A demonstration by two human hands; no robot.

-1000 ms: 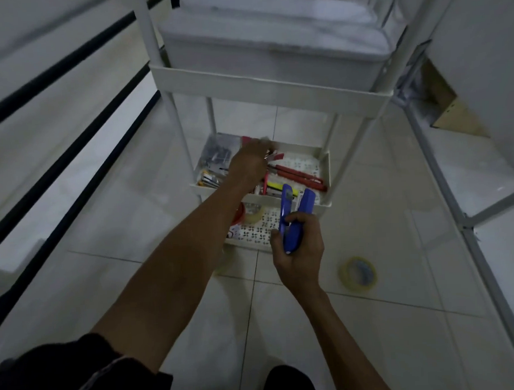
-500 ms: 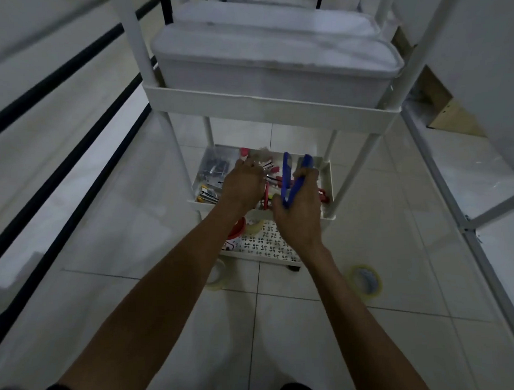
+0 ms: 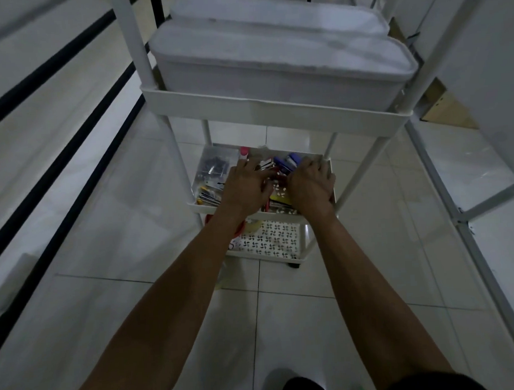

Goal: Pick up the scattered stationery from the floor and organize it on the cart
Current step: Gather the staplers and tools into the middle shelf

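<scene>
The white cart's middle shelf (image 3: 195, 207) holds pens, red-handled tools, a yellow item (image 3: 278, 198) and a clear bag of clips (image 3: 214, 166). Both my hands reach into it. My right hand (image 3: 311, 187) lies low over the shelf's right side, and the blue stapler (image 3: 287, 162) sticks out past its thumb and fingers, apparently still gripped. My left hand (image 3: 246, 187) rests with fingers spread over the pens in the middle, holding nothing I can see. My hands hide what lies under them.
The top shelf (image 3: 264, 112) carries two white lidded boxes (image 3: 276, 61). Tape rolls (image 3: 251, 225) sit on the perforated bottom shelf (image 3: 271, 242). Black railing bars (image 3: 57, 162) run along the left, a white metal frame (image 3: 444, 192) along the right, with a cardboard box (image 3: 440, 107) behind.
My right hand carried the blue stapler up from in front of the cart into the middle shelf. My left hand stayed in the shelf and spread its fingers. The view moved closer.
</scene>
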